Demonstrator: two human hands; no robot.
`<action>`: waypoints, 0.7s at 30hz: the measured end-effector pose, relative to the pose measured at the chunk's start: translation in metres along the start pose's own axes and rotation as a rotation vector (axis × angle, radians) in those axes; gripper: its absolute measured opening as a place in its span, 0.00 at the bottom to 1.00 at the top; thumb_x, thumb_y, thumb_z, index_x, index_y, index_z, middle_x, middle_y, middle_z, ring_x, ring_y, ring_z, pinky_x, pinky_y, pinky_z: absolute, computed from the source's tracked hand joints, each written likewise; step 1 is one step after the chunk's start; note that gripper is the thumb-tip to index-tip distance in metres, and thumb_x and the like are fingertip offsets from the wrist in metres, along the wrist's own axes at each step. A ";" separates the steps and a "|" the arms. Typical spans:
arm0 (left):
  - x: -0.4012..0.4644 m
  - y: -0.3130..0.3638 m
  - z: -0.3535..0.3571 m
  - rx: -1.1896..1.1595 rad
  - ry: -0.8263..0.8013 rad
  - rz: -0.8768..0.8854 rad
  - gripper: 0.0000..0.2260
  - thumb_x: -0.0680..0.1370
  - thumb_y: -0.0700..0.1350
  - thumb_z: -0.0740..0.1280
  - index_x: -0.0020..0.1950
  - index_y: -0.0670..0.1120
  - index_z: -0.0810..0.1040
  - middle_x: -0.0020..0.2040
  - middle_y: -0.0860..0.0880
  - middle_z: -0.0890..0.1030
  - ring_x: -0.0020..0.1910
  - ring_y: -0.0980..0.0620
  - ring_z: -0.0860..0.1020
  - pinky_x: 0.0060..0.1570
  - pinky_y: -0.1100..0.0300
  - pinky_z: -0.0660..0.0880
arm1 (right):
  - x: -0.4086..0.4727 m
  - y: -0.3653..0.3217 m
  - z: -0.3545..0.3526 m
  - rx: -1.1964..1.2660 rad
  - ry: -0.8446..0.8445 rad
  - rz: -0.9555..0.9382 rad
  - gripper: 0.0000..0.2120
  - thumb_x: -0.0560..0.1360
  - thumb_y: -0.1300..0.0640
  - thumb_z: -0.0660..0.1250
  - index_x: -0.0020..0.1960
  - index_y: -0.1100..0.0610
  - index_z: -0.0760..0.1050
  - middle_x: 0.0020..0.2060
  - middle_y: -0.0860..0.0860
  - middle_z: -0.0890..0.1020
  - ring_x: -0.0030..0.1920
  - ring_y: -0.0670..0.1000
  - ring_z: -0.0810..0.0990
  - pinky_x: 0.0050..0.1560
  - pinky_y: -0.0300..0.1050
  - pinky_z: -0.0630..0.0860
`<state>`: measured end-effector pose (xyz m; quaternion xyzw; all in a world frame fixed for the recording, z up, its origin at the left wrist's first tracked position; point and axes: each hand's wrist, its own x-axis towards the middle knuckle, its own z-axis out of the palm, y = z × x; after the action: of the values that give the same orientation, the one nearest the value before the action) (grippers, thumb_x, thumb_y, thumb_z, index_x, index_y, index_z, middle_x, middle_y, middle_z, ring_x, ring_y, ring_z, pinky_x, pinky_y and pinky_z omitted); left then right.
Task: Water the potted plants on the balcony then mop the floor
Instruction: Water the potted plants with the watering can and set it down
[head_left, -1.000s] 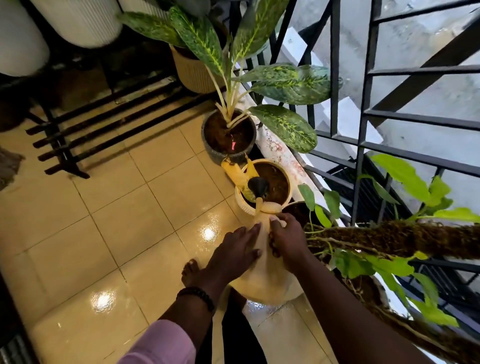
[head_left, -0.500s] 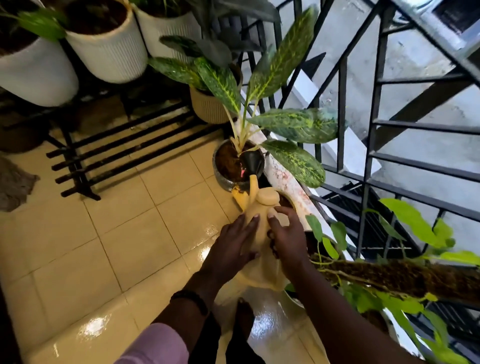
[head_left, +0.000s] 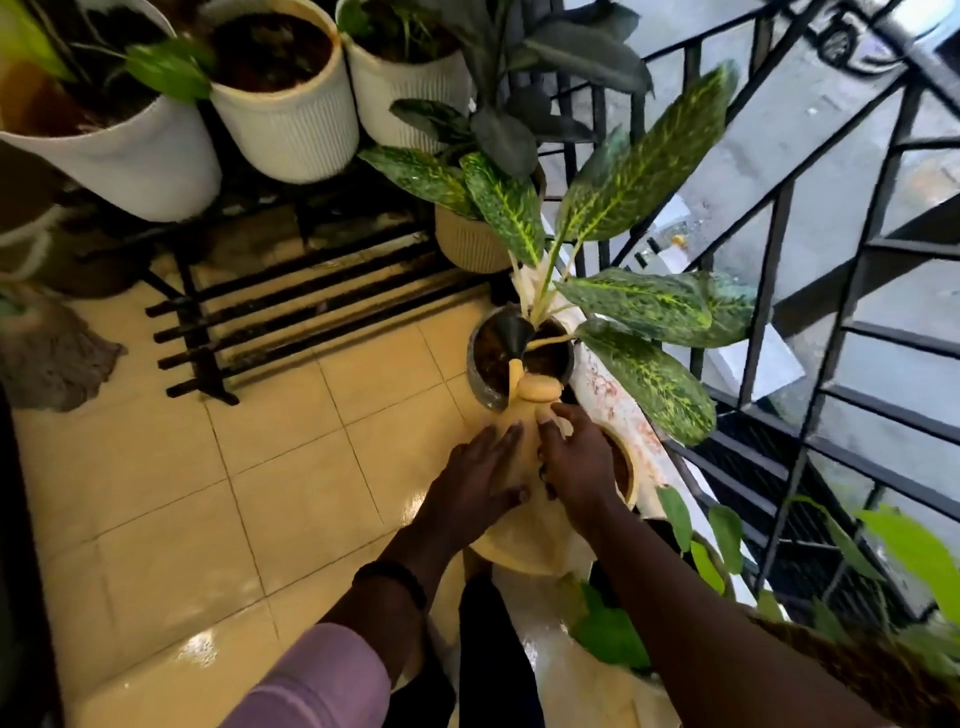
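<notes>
A view from above looks down at a person's two hands holding one cream-yellow watering can over a wet, glossy tiled balcony floor. The left hand lies flat against the can's left side, fingers straight and spread, thumb pressed to the body. The right hand holds the can's right side near the neck, its fingers curved round it. A dark beaded bracelet circles the left wrist, above one pale purple sleeve. The can tips forward, and its one black funnel-shaped spout head hangs over the dark soil of a grey pot holding a plant with five large speckled green leaves. Just right of the hands, partly hidden, sits a cream-rimmed pot. Behind the speckled plant stands one beige ribbed pot. Three white ribbed pots sit in a row on a black metal rack at the top left. One grey mop head lies on the floor at the left edge. A black metal railing runs along the right side, with more green leaves trailing near it at the lower right.
</notes>
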<state>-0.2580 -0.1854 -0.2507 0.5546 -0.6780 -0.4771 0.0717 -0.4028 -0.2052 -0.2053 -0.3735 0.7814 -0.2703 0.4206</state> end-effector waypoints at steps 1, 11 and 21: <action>0.005 -0.002 -0.001 -0.011 -0.016 -0.015 0.36 0.78 0.59 0.67 0.79 0.65 0.48 0.81 0.52 0.54 0.77 0.45 0.57 0.72 0.48 0.62 | 0.007 0.000 0.003 -0.004 -0.005 0.009 0.16 0.80 0.52 0.62 0.66 0.53 0.72 0.52 0.62 0.83 0.44 0.58 0.80 0.46 0.58 0.79; 0.053 -0.015 0.000 -0.129 -0.011 -0.097 0.34 0.78 0.56 0.69 0.79 0.59 0.54 0.80 0.49 0.60 0.77 0.46 0.61 0.74 0.50 0.62 | 0.074 -0.007 0.020 -0.105 -0.112 0.128 0.16 0.80 0.51 0.61 0.66 0.52 0.72 0.48 0.60 0.83 0.37 0.54 0.79 0.33 0.46 0.74; 0.071 -0.008 -0.011 -0.071 0.026 -0.103 0.37 0.78 0.53 0.69 0.79 0.61 0.49 0.81 0.52 0.57 0.77 0.48 0.59 0.71 0.54 0.62 | 0.093 -0.022 0.020 -0.054 -0.150 0.139 0.14 0.79 0.50 0.62 0.65 0.47 0.71 0.44 0.59 0.82 0.31 0.52 0.77 0.26 0.39 0.70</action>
<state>-0.2717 -0.2499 -0.2815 0.5919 -0.6304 -0.4966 0.0755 -0.4117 -0.2960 -0.2412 -0.3488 0.7788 -0.1906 0.4853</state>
